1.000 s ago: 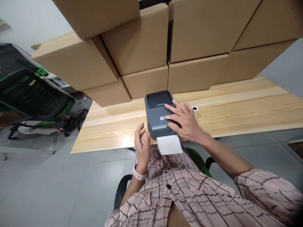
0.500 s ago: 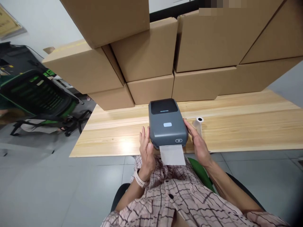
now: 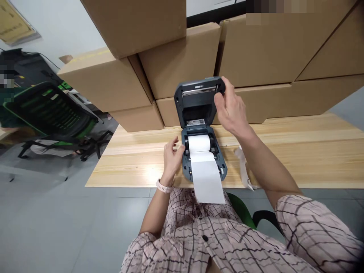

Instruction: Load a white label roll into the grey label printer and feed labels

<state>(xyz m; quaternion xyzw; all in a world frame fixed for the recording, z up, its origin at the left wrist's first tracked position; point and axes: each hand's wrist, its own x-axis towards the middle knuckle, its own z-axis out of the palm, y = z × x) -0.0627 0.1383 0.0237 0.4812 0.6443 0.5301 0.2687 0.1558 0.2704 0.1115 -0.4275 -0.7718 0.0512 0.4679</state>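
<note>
A dark grey label printer (image 3: 186, 167) sits on the wooden table with its lid raised. My right hand (image 3: 231, 110) grips the right front corner of the lid (image 3: 178, 99), thumb on the inner side. Inside the base lies a white paper roll (image 3: 199, 143); from it a paper strip (image 3: 209, 182) runs forward past the front edge of the table. My left hand (image 3: 172, 157) rests at the left side of the base, thumb and fingers apart, fingertips against or very near the casing. Right of the printer, partly hidden by my right forearm, is a loose white paper strip (image 3: 242, 167).
Stacked cardboard boxes (image 3: 182, 62) line the back of the wooden table (image 3: 136, 159), close behind the raised lid. A black and green mesh chair (image 3: 48, 113) stands to the left, with part of another person beside it.
The printer lid has gone from closed to raised, with my right hand moving up and back on it. The inner paper roll now shows. My left hand stays beside the base.
</note>
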